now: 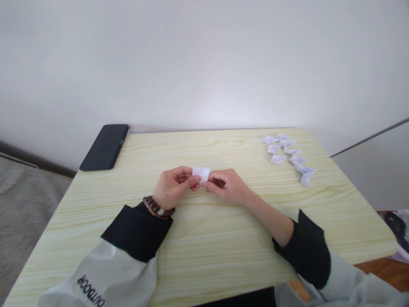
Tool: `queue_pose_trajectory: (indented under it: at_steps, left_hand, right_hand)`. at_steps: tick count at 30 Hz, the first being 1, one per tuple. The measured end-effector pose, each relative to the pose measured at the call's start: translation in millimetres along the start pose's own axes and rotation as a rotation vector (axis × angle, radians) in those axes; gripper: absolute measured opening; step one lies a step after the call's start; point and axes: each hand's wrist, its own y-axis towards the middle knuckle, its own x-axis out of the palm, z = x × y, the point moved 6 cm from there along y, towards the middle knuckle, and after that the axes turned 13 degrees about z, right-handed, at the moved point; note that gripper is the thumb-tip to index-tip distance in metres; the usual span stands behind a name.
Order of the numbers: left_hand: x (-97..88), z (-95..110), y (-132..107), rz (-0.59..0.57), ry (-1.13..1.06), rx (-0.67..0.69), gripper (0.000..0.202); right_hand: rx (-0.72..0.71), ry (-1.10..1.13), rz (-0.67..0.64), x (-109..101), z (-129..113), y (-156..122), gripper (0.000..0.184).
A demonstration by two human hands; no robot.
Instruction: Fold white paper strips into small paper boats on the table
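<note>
Between my two hands, a small white square of folded paper [201,172] is held up over the middle of the table. My left hand [177,183] pinches its left side, thumb on the near face and fingers behind. At its lower right edge, my right hand [228,185] grips with thumb and bent forefinger. Which folds the paper has is too small to make out. Several small folded white paper pieces [278,159], pointed like little boats, lie in a loose cluster at the table's far right.
A black smartphone [105,147] lies at the far left corner of the pale wood-grain table [217,251]. The white wall [204,64] stands right behind the table's back edge. Dark and light items [398,226] sit beyond the right edge.
</note>
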Motion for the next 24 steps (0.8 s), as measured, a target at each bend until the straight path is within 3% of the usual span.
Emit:
queue_pose_trajectory:
  at_steps: [6, 13, 18, 24]
  left_hand:
    - [2.7, 3.1, -1.8, -0.027, 0.018, 0.001, 0.029]
    - [3.7, 6.7, -1.0, -0.046, 0.058, 0.028, 0.029]
    - [7.4, 11.1, -1.8, -0.097, 0.116, 0.064, 0.027]
    - [4.3, 8.8, -2.3, -0.079, 0.201, 0.094, 0.031]
  right_hand:
    - [-0.041, 0.022, -0.009, 0.6, -4.3, 1.0, 0.028]
    - [0.012, 0.041, -0.055, 0.5, -2.2, 0.1, 0.025]
    - [-0.008, 0.019, -0.015, -1.1, -1.1, 1.0, 0.027]
    - [-0.042, 0.011, -0.021, 1.2, -2.6, 0.8, 0.029]
